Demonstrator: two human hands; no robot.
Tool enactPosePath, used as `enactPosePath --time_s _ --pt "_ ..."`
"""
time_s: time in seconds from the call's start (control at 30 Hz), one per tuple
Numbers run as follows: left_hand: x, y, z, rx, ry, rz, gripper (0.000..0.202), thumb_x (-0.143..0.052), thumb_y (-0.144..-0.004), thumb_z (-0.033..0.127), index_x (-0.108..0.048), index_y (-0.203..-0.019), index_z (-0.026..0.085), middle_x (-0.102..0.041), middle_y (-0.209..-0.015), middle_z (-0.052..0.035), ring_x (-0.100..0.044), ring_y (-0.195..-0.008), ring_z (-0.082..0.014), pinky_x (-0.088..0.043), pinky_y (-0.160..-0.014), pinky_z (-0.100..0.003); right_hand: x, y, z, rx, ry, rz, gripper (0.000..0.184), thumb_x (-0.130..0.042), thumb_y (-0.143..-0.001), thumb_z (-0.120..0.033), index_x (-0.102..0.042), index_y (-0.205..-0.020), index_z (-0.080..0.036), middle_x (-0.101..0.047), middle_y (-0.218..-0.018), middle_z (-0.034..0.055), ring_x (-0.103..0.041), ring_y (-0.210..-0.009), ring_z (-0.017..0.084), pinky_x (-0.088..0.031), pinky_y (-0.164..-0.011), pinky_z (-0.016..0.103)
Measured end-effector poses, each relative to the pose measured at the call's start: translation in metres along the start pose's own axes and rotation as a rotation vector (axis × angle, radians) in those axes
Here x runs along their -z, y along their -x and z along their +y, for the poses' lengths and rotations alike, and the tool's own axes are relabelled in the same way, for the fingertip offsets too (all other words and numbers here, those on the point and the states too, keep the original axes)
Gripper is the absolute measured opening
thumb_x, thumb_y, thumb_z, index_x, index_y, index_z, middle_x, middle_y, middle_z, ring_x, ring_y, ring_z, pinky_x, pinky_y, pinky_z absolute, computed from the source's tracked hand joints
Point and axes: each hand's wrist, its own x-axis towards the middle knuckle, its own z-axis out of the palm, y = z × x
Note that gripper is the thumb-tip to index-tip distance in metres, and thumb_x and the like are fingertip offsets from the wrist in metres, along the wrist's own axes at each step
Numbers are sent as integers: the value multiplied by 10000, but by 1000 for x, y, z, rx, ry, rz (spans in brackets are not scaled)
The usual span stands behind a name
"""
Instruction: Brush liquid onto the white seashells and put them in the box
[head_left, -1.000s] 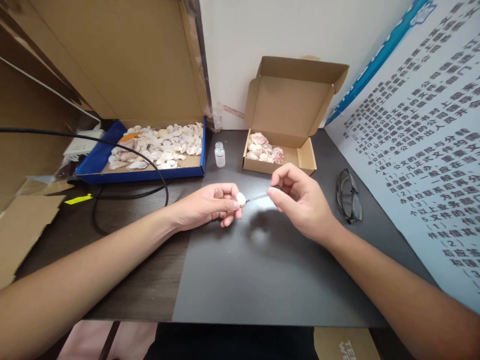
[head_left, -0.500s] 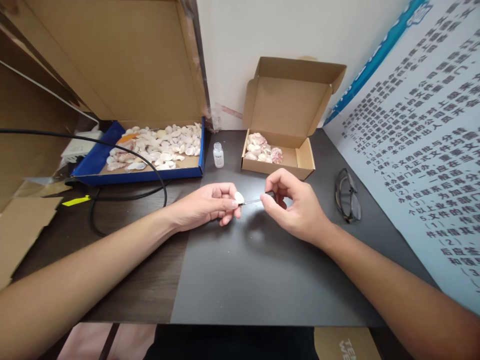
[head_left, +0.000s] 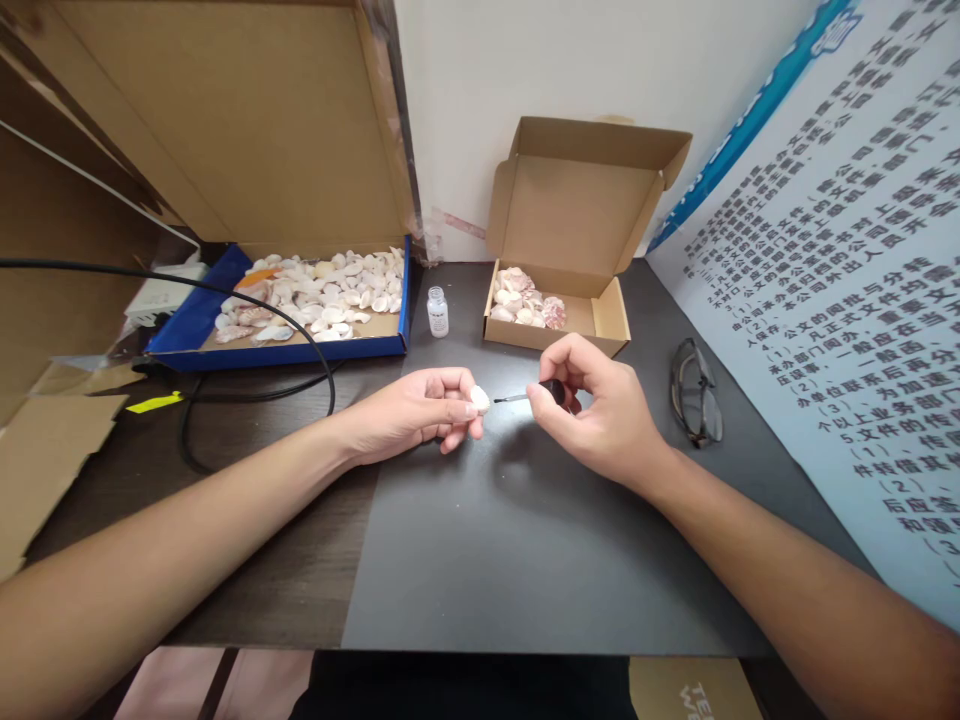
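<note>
My left hand (head_left: pixel 420 410) is closed and pinches a small white shell (head_left: pixel 480 400) between thumb and fingers above the dark mat (head_left: pixel 525 540). My right hand (head_left: pixel 600 415) is closed on a thin brush with a black cap handle (head_left: pixel 551 390); its fine tip (head_left: pixel 501 399) points left, just short of the shell. A small clear bottle (head_left: pixel 438 311) stands uncapped behind the hands.
A blue-edged tray (head_left: pixel 285 345) with several pale shells lies at the back left under a big cardboard lid. A small open cardboard box (head_left: pixel 611 320) holds several pinkish shells. Glasses (head_left: pixel 696 392) lie at the right, a black cable (head_left: pixel 255 390) curls at the left, a printed board (head_left: pixel 847 300) leans right.
My right hand drew the brush slightly back to the right, so its tip came off the shell. The left hand and shell stayed put.
</note>
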Motion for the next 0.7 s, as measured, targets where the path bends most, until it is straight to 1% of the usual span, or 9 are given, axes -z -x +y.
enactPosePath --time_s 0.13,0.27,0.4,0.53,0.63,0.7 --pt "0 0 0 4 -6 2 232 -742 -804 253 -543 -818 135 -666 -710 -15 -553 -547 -50 -449 -531 -149 1 -1 -1 -1 -132 -17 135 -598 -854 -219 -467 -825 -198 -455 -653 -50 -410 -543 66 -348 -494 222" --pt "1 -1 -1 9 -9 11 226 -748 -800 258 -565 -849 135 -629 -679 3 -550 -575 -56 -453 -529 -148 3 -3 0 -34 -62 -12 159 -629 -834 -206 -471 -818 -195 -447 -657 -50 -394 -547 65 -343 -507 229" --pt "0 0 0 12 -7 16 237 -760 -788 265 -571 -843 133 -601 -669 11 -545 -590 -58 -454 -528 -149 3 -3 0 -41 -173 -52 149 -603 -868 -239 -463 -840 -200 -452 -675 -46 -406 -557 70 -356 -505 228" --pt "-1 1 1 15 -7 19 245 -763 -784 276 -579 -852 130 -582 -659 16 -535 -592 -58 -449 -525 -150 1 -2 0 -40 -78 -32 167 -637 -837 -212 -470 -828 -196 -452 -669 -47 -404 -562 70 -347 -512 230" --pt "-1 1 0 17 -6 14 247 -762 -785 282 -574 -840 132 -578 -658 16 -533 -597 -61 -449 -529 -153 1 -1 0 -44 -206 -60 148 -601 -869 -239 -460 -848 -200 -450 -672 -48 -410 -552 70 -360 -507 228" --pt "-1 1 0 18 -9 8 247 -761 -787 287 -574 -841 134 -575 -658 16 -532 -599 -63 -447 -532 -157 1 -1 0 -56 -215 -58 150 -601 -868 -238 -458 -851 -200 -449 -675 -48 -410 -554 70 -358 -507 227"
